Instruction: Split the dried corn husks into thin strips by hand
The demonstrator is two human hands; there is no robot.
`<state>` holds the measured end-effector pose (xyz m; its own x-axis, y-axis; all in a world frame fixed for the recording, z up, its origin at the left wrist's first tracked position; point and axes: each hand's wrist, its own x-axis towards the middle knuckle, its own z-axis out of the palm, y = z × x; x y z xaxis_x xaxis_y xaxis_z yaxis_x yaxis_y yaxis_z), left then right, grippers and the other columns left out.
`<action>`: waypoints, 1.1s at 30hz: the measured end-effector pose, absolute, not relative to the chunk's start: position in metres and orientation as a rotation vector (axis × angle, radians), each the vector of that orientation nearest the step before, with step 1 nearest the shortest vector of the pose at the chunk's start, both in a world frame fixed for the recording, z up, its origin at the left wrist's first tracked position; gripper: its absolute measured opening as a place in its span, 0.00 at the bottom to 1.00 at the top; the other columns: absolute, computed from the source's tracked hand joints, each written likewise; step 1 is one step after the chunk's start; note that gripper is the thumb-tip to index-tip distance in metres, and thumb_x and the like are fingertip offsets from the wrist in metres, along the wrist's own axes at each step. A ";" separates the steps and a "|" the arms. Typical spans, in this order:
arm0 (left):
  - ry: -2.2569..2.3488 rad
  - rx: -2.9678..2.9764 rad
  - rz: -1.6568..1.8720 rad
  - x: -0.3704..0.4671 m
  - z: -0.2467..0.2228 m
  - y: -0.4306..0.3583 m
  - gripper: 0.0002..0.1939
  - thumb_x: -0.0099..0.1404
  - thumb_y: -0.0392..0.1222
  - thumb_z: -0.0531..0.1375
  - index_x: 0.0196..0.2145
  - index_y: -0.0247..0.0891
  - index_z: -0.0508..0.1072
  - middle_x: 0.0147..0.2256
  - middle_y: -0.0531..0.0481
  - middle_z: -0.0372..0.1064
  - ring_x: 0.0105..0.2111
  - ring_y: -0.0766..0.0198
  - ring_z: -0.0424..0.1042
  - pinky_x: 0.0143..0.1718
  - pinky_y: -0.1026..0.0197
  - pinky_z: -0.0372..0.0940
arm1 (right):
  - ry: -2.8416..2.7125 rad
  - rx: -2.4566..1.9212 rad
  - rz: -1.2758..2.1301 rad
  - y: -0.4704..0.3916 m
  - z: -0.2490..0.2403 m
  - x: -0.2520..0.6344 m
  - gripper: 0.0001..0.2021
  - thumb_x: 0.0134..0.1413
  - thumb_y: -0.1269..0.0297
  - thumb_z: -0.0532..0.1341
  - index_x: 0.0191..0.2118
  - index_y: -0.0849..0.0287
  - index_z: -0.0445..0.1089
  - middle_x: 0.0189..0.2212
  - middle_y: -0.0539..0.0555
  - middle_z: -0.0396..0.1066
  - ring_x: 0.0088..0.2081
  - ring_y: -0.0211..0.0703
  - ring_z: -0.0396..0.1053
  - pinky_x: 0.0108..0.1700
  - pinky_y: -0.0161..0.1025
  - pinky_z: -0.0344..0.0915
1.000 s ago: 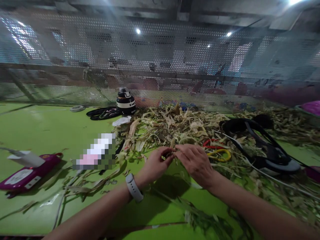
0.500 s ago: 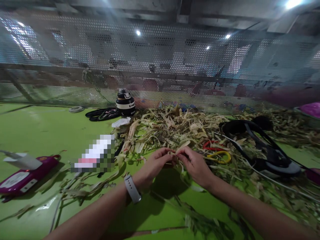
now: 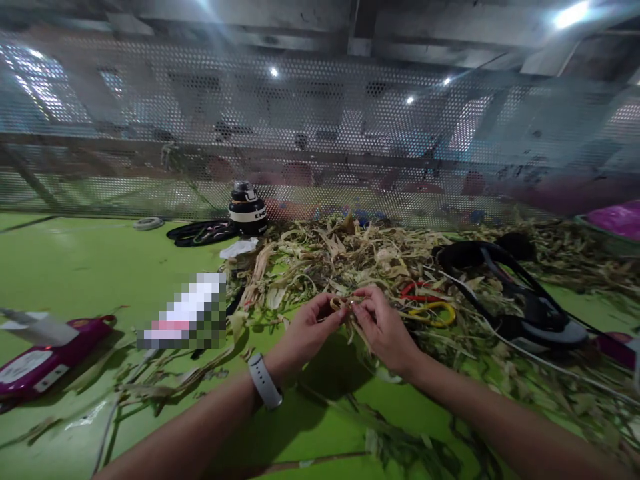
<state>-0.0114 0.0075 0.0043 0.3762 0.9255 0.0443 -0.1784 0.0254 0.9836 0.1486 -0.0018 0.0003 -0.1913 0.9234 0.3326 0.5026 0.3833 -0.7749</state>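
My left hand and my right hand meet fingertip to fingertip over the near edge of a heap of dry husk strips on the green table. Both pinch the same pale husk strip between thumbs and fingers. A grey watch band is on my left wrist. Red and yellow loops lie in the heap just right of my right hand.
A black strap with a grey pad lies on the heap at right. A magenta device sits at left, a dark bottle and black cords at the back. Perforated metal mesh walls off the far side. Leafy stems lie near me.
Both hands have stayed together on the strip, shifting slightly as the fingers work it. The view has tilted a little.
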 end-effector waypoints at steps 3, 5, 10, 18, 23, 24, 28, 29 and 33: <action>0.852 1.240 1.098 -0.014 0.005 0.010 0.12 0.57 0.47 0.61 0.33 0.36 0.68 0.30 0.52 0.66 0.29 0.68 0.64 0.33 0.66 0.61 | -1.876 -1.303 0.576 -0.002 0.001 0.150 0.15 0.58 0.56 0.54 0.47 0.58 0.57 0.23 0.46 0.65 0.22 0.37 0.64 0.25 0.33 0.56; 0.879 1.253 1.122 -0.016 0.006 0.012 0.11 0.58 0.46 0.60 0.34 0.37 0.67 0.30 0.53 0.65 0.30 0.68 0.63 0.33 0.66 0.61 | -1.946 -1.363 0.528 -0.003 0.001 0.151 0.18 0.54 0.55 0.58 0.47 0.57 0.57 0.24 0.46 0.67 0.20 0.35 0.62 0.23 0.33 0.54; 0.909 1.348 1.125 -0.017 0.008 0.013 0.10 0.60 0.46 0.58 0.34 0.37 0.67 0.31 0.53 0.65 0.31 0.67 0.63 0.34 0.65 0.60 | -1.957 -1.354 0.660 -0.008 -0.002 0.148 0.14 0.51 0.62 0.59 0.43 0.56 0.58 0.30 0.49 0.70 0.19 0.33 0.61 0.24 0.32 0.57; 0.947 1.419 1.171 -0.018 0.007 0.017 0.11 0.59 0.46 0.58 0.37 0.37 0.67 0.30 0.54 0.64 0.31 0.67 0.62 0.34 0.66 0.59 | -1.870 -1.189 0.996 -0.006 -0.006 0.145 0.12 0.57 0.63 0.55 0.47 0.57 0.59 0.29 0.49 0.69 0.26 0.36 0.68 0.25 0.32 0.63; 1.059 1.485 1.123 -0.022 -0.002 0.024 0.10 0.59 0.44 0.55 0.37 0.37 0.65 0.25 0.56 0.61 0.24 0.67 0.60 0.28 0.65 0.57 | -2.304 -1.157 0.066 -0.008 0.001 0.151 0.09 0.61 0.69 0.51 0.38 0.58 0.68 0.32 0.55 0.71 0.33 0.42 0.69 0.35 0.37 0.62; 1.060 1.532 1.114 -0.022 -0.002 0.025 0.09 0.59 0.44 0.55 0.36 0.36 0.66 0.26 0.55 0.61 0.26 0.67 0.60 0.29 0.65 0.57 | -2.342 -1.137 -0.087 -0.009 0.002 0.151 0.09 0.61 0.69 0.51 0.38 0.58 0.68 0.32 0.55 0.71 0.32 0.41 0.68 0.34 0.37 0.62; 0.983 1.641 1.026 -0.023 0.005 0.020 0.06 0.58 0.41 0.55 0.32 0.37 0.66 0.29 0.52 0.63 0.31 0.64 0.61 0.34 0.63 0.58 | -2.245 -1.155 -0.306 -0.007 0.004 0.152 0.10 0.62 0.68 0.49 0.37 0.59 0.67 0.36 0.57 0.70 0.31 0.41 0.68 0.33 0.36 0.61; 0.955 1.624 0.983 -0.023 0.009 0.018 0.06 0.58 0.40 0.54 0.32 0.37 0.67 0.30 0.52 0.63 0.31 0.64 0.61 0.34 0.63 0.58 | -2.203 -1.192 -0.267 -0.005 0.005 0.153 0.10 0.63 0.66 0.48 0.37 0.59 0.66 0.36 0.57 0.71 0.30 0.41 0.68 0.31 0.36 0.60; 0.926 1.519 0.919 -0.022 0.022 0.007 0.05 0.58 0.39 0.52 0.31 0.38 0.67 0.29 0.53 0.62 0.32 0.64 0.60 0.35 0.63 0.57 | -2.060 -1.399 0.153 0.000 0.006 0.155 0.09 0.62 0.62 0.48 0.35 0.57 0.62 0.24 0.51 0.69 0.23 0.39 0.67 0.23 0.34 0.55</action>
<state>-0.0223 0.0065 0.0216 0.3980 0.9144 0.0738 0.0806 -0.1150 0.9901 0.1547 0.0002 0.0055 -0.2328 0.8695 0.4356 0.7958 0.4277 -0.4287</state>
